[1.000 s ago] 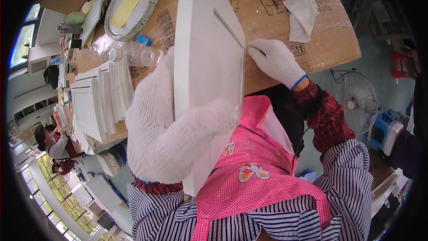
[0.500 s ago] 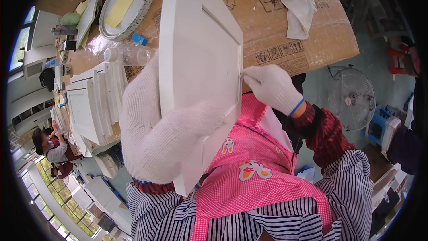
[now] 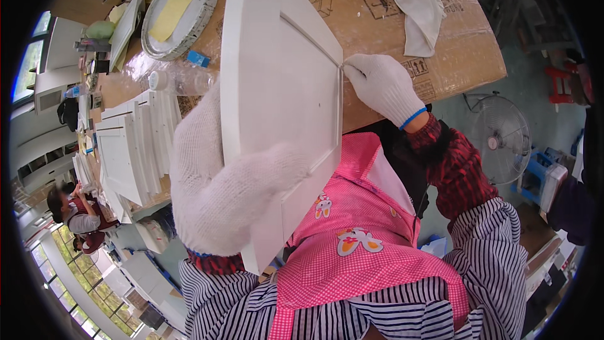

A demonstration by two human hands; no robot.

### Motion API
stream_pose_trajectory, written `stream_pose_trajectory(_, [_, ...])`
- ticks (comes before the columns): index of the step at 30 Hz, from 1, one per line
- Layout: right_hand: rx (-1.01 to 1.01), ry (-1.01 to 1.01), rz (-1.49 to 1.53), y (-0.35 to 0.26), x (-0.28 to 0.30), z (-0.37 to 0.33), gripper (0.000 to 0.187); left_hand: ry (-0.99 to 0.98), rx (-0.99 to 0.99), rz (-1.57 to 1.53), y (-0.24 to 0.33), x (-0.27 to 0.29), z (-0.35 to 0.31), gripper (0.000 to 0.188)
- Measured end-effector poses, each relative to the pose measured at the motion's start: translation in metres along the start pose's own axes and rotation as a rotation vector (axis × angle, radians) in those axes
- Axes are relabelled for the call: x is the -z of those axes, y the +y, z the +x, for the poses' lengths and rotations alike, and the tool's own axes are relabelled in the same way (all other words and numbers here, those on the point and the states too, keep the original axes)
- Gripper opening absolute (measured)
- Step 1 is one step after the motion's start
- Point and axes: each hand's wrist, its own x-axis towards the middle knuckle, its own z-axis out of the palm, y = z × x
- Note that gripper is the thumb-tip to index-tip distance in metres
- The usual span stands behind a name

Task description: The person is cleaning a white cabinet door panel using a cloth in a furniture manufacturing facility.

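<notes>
Right hand [image 3: 382, 87] fingertips, pinched on something too small to tell, now sit at the panel groove's upper corner, higher than 0.5 s ago (likely working along it). Left hand [image 3: 220, 195] fingers wrap the white panel [image 3: 277, 88], tilted above the cardboard-covered table [image 3: 377, 19], cloth [image 3: 415, 0] beyond.
</notes>
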Motion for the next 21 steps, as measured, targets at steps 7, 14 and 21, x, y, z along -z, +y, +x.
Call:
stream_pose_trajectory(7, [-0.027, -0.057, 0.029, -0.008, 0.003, -0.006, 0.028, 0.025, -0.040, 0.096, -0.001, 0.005, -0.012, 0.059])
stream_pose_trajectory(14, [-0.043, -0.073, 0.093, -0.003, 0.000, -0.009, 0.027, 0.035, -0.059, 0.147, -0.005, 0.009, -0.017, 0.058])
stream_pose_trajectory(21, [-0.027, -0.048, 0.087, -0.004, -0.003, -0.012, 0.028, 0.038, -0.072, 0.191, -0.007, 0.008, -0.018, 0.056])
